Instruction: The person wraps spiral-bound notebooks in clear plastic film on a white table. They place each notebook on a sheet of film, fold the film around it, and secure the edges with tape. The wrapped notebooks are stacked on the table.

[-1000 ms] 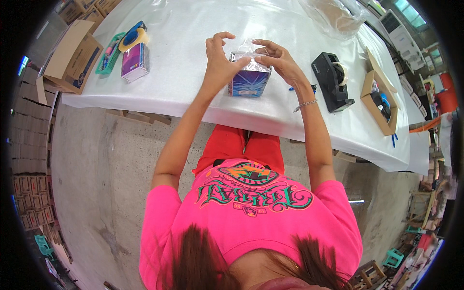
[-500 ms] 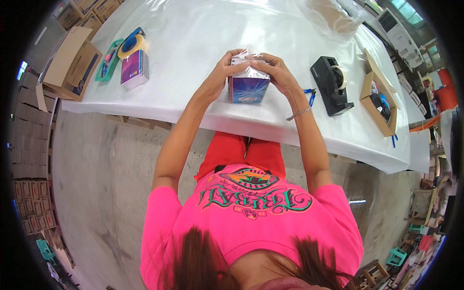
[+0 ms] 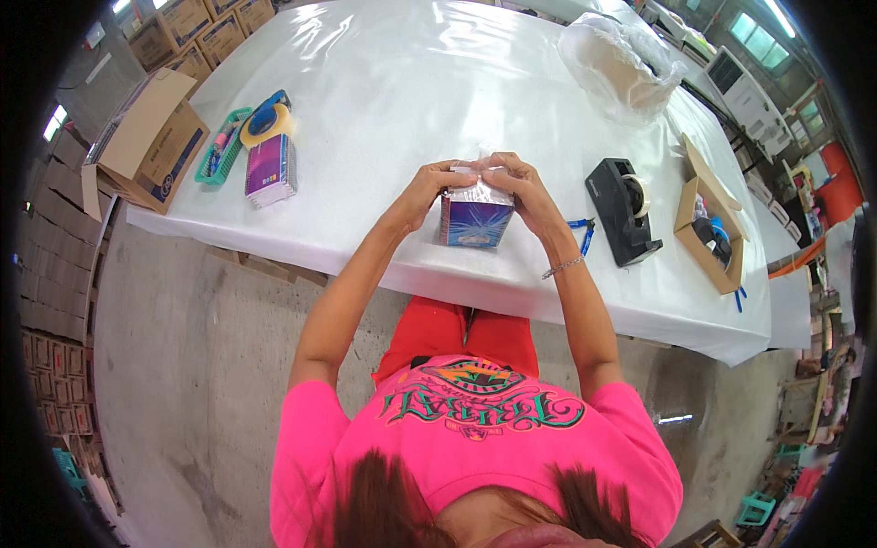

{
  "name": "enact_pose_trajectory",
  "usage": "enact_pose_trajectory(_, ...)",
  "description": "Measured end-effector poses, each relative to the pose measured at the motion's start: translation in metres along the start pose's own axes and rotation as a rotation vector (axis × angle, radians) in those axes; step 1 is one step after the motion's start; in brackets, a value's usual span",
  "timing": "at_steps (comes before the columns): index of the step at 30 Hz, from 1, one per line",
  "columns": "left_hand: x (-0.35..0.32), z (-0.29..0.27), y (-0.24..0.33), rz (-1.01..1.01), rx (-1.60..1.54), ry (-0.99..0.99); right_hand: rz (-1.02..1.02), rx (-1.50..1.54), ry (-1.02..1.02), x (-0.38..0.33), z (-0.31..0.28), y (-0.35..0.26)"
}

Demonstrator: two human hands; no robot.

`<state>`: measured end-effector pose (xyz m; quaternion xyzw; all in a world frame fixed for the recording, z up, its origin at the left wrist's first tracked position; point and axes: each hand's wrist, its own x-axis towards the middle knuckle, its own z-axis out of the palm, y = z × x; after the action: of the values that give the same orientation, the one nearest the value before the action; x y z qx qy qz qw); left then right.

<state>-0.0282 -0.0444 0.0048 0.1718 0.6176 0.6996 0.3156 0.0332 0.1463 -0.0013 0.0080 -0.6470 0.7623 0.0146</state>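
A block-shaped stack of small notebooks (image 3: 477,224) with blue covers stands upright near the table's front edge, wrapped in clear plastic. My left hand (image 3: 425,194) closes on the stack's upper left, its thumb lying over the top. From the other side my right hand (image 3: 525,190) grips the upper right. Both hands' fingertips meet at the loose clear film (image 3: 475,173) on top and press it together. Just right of my right wrist lie blue-handled cutters (image 3: 585,236). Farther right is a black tape dispenser (image 3: 619,210) with a tape roll in it.
At left are a purple notebook stack (image 3: 269,169), a tape roll with a blue holder (image 3: 265,123), a green basket (image 3: 215,163) and an open carton (image 3: 151,151). An open small box (image 3: 708,237) stands right, a clear plastic bag (image 3: 621,68) at the far right. White sheeting (image 3: 393,100) covers the table.
The whole view has shifted, so the table and everything on it sit lower in the picture. Both hands stay on the wrapped stack, fingertips still together over the film.
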Motion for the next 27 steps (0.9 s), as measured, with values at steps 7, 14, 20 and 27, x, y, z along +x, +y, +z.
enact_pose_trajectory(7, 0.006, -0.003, -0.009, 0.040, 0.027, -0.054, 0.034, -0.094, -0.062, 0.014, -0.001, -0.020)
enact_pose_trajectory(14, 0.004, -0.002, -0.008, 0.068, -0.065, -0.073, -0.192, -0.197, -0.031, 0.008, 0.011, -0.038)
enact_pose_trajectory(20, 0.003, 0.001, -0.004, 0.023, -0.056, -0.049, -0.043, -0.330, -0.070, -0.001, 0.010, -0.031)
enact_pose_trajectory(27, 0.000, 0.000, -0.002, 0.026, -0.099, -0.045, -0.020, -0.207, -0.110, -0.013, -0.003, -0.024)
